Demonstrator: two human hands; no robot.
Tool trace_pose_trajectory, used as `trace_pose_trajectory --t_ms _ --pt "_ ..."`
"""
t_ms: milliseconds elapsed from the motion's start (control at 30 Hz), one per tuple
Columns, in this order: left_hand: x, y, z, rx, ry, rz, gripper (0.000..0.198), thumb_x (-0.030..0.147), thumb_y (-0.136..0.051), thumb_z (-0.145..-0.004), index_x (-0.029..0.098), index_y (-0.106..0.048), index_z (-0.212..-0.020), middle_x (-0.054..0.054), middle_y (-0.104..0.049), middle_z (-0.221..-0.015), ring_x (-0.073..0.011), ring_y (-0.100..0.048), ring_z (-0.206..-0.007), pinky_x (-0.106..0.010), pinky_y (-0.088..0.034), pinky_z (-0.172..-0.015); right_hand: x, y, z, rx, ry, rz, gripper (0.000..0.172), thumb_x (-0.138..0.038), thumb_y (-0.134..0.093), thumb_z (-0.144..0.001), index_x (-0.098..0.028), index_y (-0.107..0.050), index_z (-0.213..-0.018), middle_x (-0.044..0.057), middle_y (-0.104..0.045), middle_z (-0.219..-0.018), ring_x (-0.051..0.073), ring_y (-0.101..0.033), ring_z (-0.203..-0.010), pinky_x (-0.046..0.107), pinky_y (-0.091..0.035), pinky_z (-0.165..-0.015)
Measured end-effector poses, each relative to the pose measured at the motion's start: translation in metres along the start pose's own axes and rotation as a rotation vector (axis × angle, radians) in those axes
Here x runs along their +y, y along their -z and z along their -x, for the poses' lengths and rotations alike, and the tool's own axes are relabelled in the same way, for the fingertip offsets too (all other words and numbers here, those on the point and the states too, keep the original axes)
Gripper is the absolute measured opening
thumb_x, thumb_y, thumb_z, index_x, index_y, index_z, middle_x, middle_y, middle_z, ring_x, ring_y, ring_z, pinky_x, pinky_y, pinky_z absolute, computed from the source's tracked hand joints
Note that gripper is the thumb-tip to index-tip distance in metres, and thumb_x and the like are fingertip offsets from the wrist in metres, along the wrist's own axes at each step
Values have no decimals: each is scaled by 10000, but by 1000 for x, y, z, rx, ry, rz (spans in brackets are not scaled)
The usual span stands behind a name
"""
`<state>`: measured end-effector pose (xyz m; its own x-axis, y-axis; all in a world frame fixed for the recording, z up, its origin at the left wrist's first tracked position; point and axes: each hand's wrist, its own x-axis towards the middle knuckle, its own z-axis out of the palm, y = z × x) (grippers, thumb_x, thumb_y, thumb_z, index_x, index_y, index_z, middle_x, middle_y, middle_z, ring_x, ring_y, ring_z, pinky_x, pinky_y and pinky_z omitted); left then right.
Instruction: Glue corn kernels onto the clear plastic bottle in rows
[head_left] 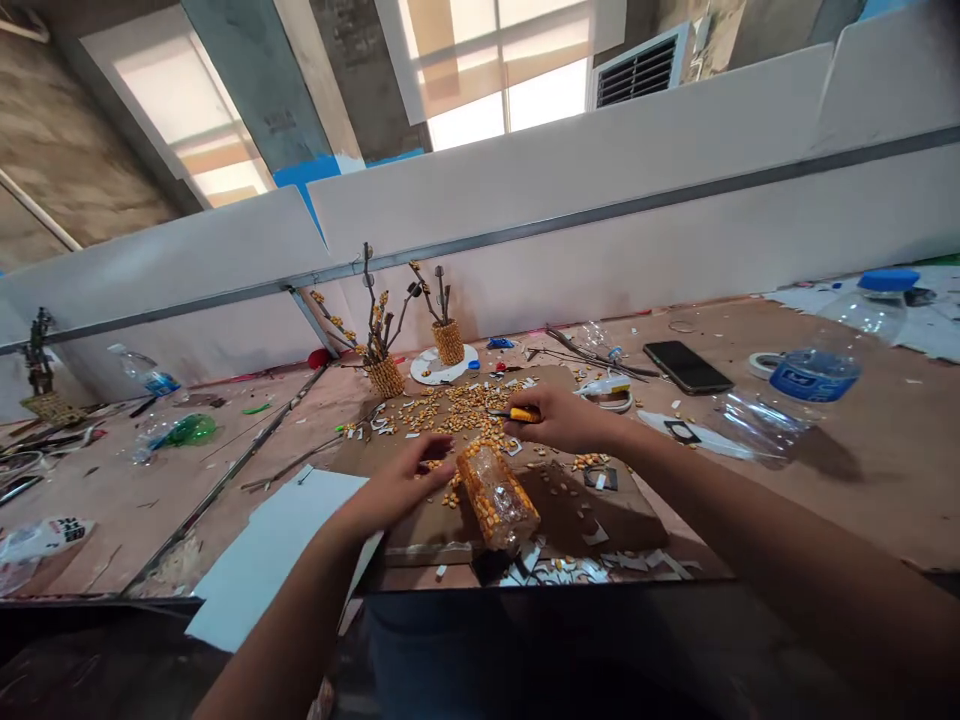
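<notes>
A clear plastic bottle (496,492) lies on its side on a piece of cardboard (442,535), partly covered with rows of yellow corn kernels. My left hand (401,480) is just left of it, thumb and fingers apart, the thumb close to the bottle's side; whether it touches is unclear. Above the bottle's far end, my right hand (553,420) is closed around a yellow-handled utility knife (523,413), its tip pointing left over the loose corn kernels (465,405). Part of the handle is hidden by my fingers.
Behind the kernels stand two corn-covered pots with twigs (386,378) (448,342), one on a white disc (420,368). A phone (688,367), plastic bottle (814,375) and glue bottle (604,386) lie rightward. White board (277,540) overhangs the front edge; white scraps (562,570) lie nearby.
</notes>
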<state>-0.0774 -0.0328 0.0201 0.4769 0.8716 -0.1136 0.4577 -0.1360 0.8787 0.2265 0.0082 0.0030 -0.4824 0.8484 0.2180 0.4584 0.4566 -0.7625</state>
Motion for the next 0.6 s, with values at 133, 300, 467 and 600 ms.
trace_pose_trajectory --t_ms 133,300,467,600 --pt "3 9 -65 -267 -25 126 499 411 -935 -715 168 -749 -1110 -74 -780 -1065 -206 -708 -985 -319 -549 -886 -4 0 3 49 23 -20 196 -372 -594 -918 -212 -577 -806 -39 -496 -711 138 -441 -667 267 -317 -630" --pt "-9 2 -87 -352 -62 216 577 506 -990 -621 132 -773 -1003 -64 -763 -898 -163 -694 -809 -254 -516 -745 -4 0 11 70 16 5 170 -363 -616 -897 -202 -652 -854 -44 -547 -691 139 -458 -653 264 -285 -621" --pt "-25 -9 -89 -296 -117 320 477 463 -959 -709 166 -789 -1042 -76 -792 -1019 -189 -717 -919 -285 -528 -868 -4 0 17 29 14 36 223 -417 -687 -861 -200 -685 -809 -40 -568 -681 133 -469 -629 276 -269 -606" --pt "-25 -14 -88 -320 -103 371 397 381 -945 -753 167 -814 -1061 -88 -806 -1087 -207 -730 -992 -298 -529 -933 -6 2 20 -30 27 0 213 -409 -695 -857 -196 -703 -846 -28 -601 -737 129 -492 -657 277 -306 -605"
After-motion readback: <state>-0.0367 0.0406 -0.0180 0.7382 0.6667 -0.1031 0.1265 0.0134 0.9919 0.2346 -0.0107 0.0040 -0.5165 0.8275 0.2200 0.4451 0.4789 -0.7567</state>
